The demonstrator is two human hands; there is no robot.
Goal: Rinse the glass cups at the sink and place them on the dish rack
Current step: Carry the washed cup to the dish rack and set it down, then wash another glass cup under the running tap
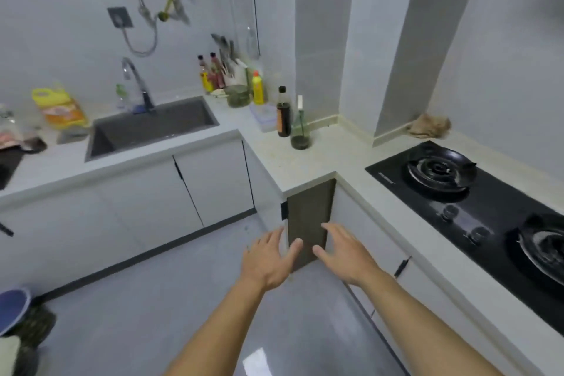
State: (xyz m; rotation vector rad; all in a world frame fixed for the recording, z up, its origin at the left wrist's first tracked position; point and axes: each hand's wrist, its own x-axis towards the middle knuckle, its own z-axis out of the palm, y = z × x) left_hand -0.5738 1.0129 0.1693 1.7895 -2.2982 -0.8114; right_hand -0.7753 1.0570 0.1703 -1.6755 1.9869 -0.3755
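Both my hands are stretched out in front of me over the floor, palms facing each other, fingers spread and holding nothing. My left hand point(268, 256) and my right hand point(345, 250) hover before a dark corner panel point(308, 223) of the cabinets. The grey sink point(152, 128) with its curved tap point(137, 82) sits in the counter at the upper left, well beyond my hands. I cannot make out any glass cup or a dish rack.
Bottles point(283, 113) and a green glass bottle point(300, 131) stand on the counter corner. More bottles and a yellow detergent bottle point(258, 88) line the wall. A black gas hob point(476, 198) fills the right counter. A yellow oil jug point(59, 105) stands left of the sink. A blue basin point(13, 308) lies on the floor.
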